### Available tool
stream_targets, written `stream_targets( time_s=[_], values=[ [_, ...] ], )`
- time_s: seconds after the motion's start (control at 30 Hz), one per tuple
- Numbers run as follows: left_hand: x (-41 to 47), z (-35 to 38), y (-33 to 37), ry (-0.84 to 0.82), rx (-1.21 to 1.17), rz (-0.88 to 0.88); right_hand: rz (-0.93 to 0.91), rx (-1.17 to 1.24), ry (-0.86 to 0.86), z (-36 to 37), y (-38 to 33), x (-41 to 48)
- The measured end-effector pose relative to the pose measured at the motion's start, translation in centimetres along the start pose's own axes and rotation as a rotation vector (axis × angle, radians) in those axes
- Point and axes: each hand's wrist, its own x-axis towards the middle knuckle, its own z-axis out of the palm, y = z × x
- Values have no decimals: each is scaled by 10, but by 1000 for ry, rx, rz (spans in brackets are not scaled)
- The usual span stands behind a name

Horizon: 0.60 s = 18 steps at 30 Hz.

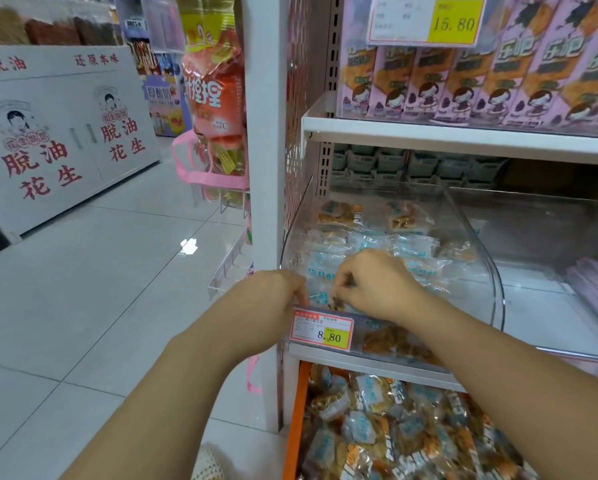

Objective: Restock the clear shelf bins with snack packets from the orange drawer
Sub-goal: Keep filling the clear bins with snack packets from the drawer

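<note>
Pinches a snack packet (336,301) in the right hand (377,285) at the front edge of the clear bin (495,282) — likely light, crinkly, best taken by its seam — left hand (277,292) curled alongside, hold unclear.

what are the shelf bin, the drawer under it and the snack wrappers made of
Shelf bin: clear rigid plastic, probably acrylic; the contents show through its glossy curved walls.
Orange drawer: looks like painted metal or hard plastic, smooth and opaque; hard to tell which.
Snack packets: thin clear plastic film, crinkled and shiny.
</note>
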Motion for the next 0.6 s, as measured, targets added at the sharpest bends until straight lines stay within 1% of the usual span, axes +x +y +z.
stream_targets(
  time_s=[0.07, 0.13, 0.2, 0.3, 0.37, 0.43, 0.53, 0.57, 0.6],
  values=[
    [1, 3, 1, 0, 15, -22, 18, -11, -1, 1, -1, 3],
    [0, 7, 3, -11, 36, -21, -12, -44, -16, 0, -3, 3],
    [0, 10, 5, -12, 64, 6, -54, -70, -41, -1, -5, 2],
    [0, 13, 6, -18, 167, 70, -98, -96, -95, -3, -4, 1],
    [0, 15, 4, -26, 176, 51, -117, -105, -120, -2, -4, 0],
    [1, 15, 3, -17, 157, 0, -124, -67, -147, -2, -3, 0],
    [2, 13, 7, -39, 143, -51, -121, 26, -240, -7, 2, -4],
    [1, 12, 10, -34, 139, -57, -120, 58, -241, -11, 5, -7],
    [0, 11, 12, -11, 134, -61, -107, 98, -203, -19, 9, -11]
  ],
)
